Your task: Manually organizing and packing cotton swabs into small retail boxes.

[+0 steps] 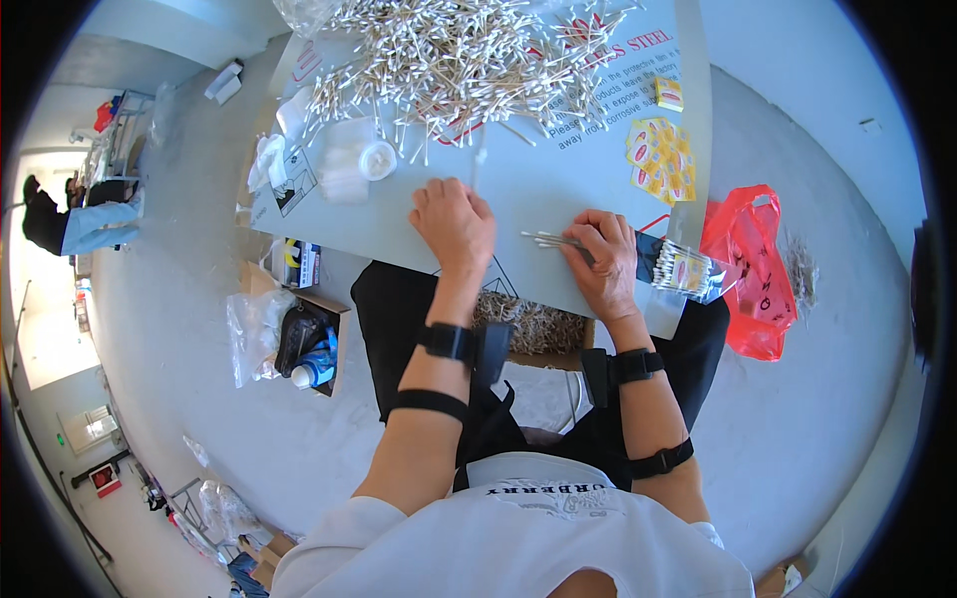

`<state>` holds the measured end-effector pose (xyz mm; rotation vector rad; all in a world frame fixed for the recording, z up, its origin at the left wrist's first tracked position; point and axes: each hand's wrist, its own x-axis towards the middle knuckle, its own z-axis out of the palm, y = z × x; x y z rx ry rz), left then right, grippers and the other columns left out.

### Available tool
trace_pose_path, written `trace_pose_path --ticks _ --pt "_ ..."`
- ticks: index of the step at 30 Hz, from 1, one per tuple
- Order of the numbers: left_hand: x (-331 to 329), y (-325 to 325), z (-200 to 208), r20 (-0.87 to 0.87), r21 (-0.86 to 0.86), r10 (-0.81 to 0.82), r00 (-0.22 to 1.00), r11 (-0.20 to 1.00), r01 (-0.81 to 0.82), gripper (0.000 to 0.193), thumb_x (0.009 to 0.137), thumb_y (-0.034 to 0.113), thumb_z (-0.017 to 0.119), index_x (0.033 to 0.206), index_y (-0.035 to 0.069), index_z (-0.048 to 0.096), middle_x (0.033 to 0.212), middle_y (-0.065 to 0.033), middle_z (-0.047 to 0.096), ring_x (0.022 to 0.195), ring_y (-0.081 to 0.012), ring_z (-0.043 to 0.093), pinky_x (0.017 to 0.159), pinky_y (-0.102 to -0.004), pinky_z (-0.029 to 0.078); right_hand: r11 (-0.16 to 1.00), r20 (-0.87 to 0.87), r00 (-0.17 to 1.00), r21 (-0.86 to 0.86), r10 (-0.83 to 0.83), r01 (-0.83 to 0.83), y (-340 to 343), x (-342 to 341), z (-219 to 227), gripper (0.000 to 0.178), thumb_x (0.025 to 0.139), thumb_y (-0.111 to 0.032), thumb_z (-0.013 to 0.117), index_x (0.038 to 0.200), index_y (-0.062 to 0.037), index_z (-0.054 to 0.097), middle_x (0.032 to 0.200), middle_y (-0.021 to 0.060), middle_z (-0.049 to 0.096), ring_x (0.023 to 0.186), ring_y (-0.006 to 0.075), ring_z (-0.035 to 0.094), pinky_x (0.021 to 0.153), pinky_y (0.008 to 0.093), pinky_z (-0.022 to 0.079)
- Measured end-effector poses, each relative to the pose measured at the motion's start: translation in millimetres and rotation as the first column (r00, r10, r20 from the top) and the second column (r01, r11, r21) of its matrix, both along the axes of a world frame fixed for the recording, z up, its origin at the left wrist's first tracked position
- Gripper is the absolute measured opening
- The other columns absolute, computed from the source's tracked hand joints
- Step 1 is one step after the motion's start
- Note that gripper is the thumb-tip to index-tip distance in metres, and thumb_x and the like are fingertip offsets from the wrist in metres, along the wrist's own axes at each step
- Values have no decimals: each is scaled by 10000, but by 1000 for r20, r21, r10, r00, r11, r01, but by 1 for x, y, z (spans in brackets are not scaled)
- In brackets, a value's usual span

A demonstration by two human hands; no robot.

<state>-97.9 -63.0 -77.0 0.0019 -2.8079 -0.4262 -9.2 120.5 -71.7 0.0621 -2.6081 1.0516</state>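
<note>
Several cotton swabs point(548, 240) stick out to the left from between the thumb and fingers of my right hand point(606, 261), which is closed on them above the table's near edge. My left hand point(454, 224) is closed too, fingers curled down toward the tabletop. A blurred white swab tip point(480, 157) shows just beyond its thumb; whether the fingers grip it is hidden. A big heap of loose cotton swabs point(449, 65) covers the far part of the table. Right beside my right hand, a clear pack of swabs point(682, 269) with a yellow label lies at the edge.
Yellow labels point(661, 157) lie at the table's right, below a small yellow stack point(669, 94). A round white container point(378, 160) and clear plastic bags point(344, 159) are at left. A box of swabs point(538, 327) sits below the edge. A red bag point(753, 269) hangs at right; a carton point(324, 339) stands left.
</note>
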Motion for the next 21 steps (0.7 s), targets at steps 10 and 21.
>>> trace_pose_path --ticks 10,21 --pt "-25 6 12 -338 169 -85 937 974 149 189 767 6 619 944 8 554 1003 -159 574 1052 -374 512 917 -496 404 998 27 999 53 -42 40 -7 0 6 529 717 -164 769 1209 -69 601 1163 90 550 1060 294 529 914 415 412" --pt "-39 -19 17 227 16 79 971 996 -85 118 836 102 585 905 7 570 927 -186 612 831 -398 632 727 -502 503 998 43 999 64 -32 29 -4 0 2 518 730 -189 757 1204 -59 592 1171 89 546 1054 294 524 916 416 407"
